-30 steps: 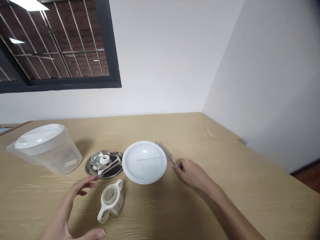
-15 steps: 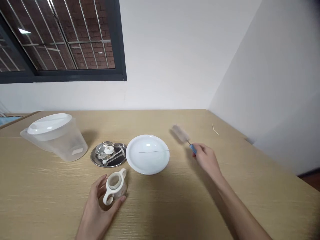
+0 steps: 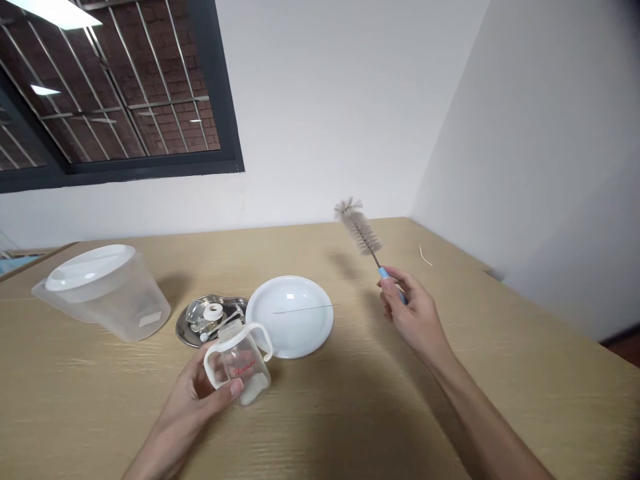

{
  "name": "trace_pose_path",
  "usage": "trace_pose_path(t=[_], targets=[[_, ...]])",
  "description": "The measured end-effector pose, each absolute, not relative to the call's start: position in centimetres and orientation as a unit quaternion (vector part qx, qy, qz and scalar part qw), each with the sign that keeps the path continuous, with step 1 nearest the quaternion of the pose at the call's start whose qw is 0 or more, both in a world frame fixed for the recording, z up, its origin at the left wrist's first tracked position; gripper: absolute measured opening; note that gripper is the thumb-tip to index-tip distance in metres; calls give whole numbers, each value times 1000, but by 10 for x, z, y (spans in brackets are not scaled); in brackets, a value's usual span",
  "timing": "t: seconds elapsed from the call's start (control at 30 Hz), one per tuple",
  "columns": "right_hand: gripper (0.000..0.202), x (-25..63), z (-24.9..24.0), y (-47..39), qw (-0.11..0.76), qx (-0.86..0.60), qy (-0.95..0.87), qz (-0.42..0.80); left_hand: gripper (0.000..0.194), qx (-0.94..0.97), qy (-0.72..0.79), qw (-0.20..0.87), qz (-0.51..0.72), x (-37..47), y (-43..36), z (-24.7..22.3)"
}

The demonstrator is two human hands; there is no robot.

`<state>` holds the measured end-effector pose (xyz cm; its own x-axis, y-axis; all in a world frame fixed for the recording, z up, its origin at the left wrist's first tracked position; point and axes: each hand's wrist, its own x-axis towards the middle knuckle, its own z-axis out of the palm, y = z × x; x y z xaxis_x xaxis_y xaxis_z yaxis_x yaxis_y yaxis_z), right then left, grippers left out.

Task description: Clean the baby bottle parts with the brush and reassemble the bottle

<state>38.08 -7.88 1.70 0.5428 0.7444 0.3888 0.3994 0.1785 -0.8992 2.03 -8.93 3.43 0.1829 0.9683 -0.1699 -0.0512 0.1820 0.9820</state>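
Observation:
My left hand (image 3: pixel 200 393) grips a clear baby bottle (image 3: pixel 245 367) with a white two-handled collar and red lettering, tilted and held over the near part of the table. Its mouth has no cap on it. In my right hand (image 3: pixel 413 303) is a bottle brush (image 3: pixel 363 230), held by its blue handle with the pale bristles pointing up and to the left. Behind the bottle is a white bowl (image 3: pixel 290 343) with a thin wire (image 3: pixel 305 309) across it. A kidney-shaped metal tray (image 3: pixel 187 337) holds a white ring (image 3: pixel 213 312) and small clear parts.
A translucent lidded pitcher (image 3: pixel 125 307) stands at the left of the wooden table (image 3: pixel 320 427). Toward the right lies a short pale strip (image 3: pixel 425 255). A white wall (image 3: pixel 325 120) and a barred window (image 3: pixel 120 87) rise behind the table.
My left hand has closed on the bottle and tipped it, so its side now shows. The brush has been raised upright in my right hand. The view has shifted slightly.

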Motion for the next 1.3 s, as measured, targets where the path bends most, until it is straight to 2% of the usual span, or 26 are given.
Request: trace_pose_path(t=[0.13,0.23,0.3,0.5,0.7,0.83,1.3], targets=[[62,374,29,-85,630,-611,-440,192,67,474,435,647,409,23,-67,54],[60,369,37,-89,631,-605,-437,215,66,529,408,620,411,19,-42,61],[58,366,39,-91,626,-599,-441,234,64,599,402,563,404,14,-24,61],[47,362,37,-96,593,-584,-482,275,53,747,427,263,436,-5,8,37],[39,359,41,-105,495,-591,-567,290,48,809,399,136,410,-19,8,17],[33,357,44,-109,440,-597,-598,306,51,834,374,38,403,-27,10,17],[26,362,38,-112,371,-591,-646,309,57,876,296,13,380,-30,3,23]])
